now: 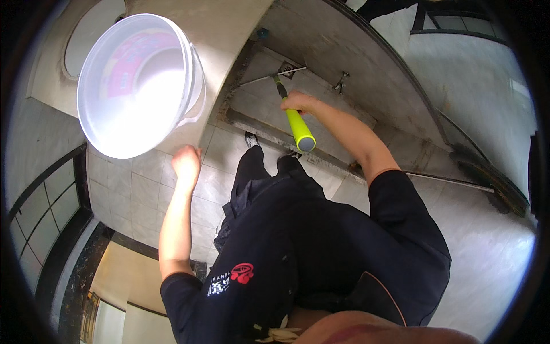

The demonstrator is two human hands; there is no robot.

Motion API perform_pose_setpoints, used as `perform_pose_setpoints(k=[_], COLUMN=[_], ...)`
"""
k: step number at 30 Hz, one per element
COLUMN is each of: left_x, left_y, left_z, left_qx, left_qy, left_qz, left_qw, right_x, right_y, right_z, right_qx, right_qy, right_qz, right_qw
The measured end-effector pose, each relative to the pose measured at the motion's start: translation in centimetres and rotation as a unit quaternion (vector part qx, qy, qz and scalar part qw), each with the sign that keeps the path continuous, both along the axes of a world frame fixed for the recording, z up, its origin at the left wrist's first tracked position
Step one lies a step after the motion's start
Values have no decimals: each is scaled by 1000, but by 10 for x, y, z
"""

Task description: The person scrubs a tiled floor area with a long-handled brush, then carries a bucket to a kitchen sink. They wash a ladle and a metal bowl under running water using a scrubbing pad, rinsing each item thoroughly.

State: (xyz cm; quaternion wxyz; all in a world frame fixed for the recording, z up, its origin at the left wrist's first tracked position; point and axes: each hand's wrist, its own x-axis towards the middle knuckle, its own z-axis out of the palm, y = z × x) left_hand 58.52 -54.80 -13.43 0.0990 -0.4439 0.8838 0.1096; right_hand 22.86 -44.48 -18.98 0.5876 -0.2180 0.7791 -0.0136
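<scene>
My right hand (pixel 299 102) is wrapped around the lime-green handle (pixel 296 122) of a squeegee, whose grey end cap faces up toward me. Its thin blade (pixel 258 80) reaches down to the tiled floor of a low, kerbed area, beside a square floor drain (pixel 287 70). On the left, my left hand (pixel 187 161) is curled into a fist close to the counter's edge, with nothing visible in it. Just beyond that fist, a translucent white plastic bucket (pixel 142 86) stands on the beige counter (pixel 225 26), its handle hanging on the right side. A printed label shows through its wall.
An oval basin (pixel 92 36) is set in the counter behind the bucket. A metal tap (pixel 341 81) juts from the stained wall. The raised kerb (pixel 275 133) crosses before my feet. At right, a dark-bristled broom (pixel 490 180) lies near a long thin pole (pixel 451 180).
</scene>
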Motion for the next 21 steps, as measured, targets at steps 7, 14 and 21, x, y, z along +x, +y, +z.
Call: perform_pose_setpoints(k=[7, 14, 21], left_x=[-4, 0, -8], left_y=[-1, 2, 0], left_z=[-3, -12, 3], left_qx=[-3, -39, 18], left_qy=[-31, -53, -89], left_qz=[3, -29, 23], left_qw=[1000, 997, 996], right_x=[13, 13, 0], right_y=[105, 267, 380], right_z=[-19, 35, 36], right_qx=[-29, -49, -14], right_qy=[-182, -205, -172], right_qz=[-414, -492, -482], right_qw=[891, 845, 859])
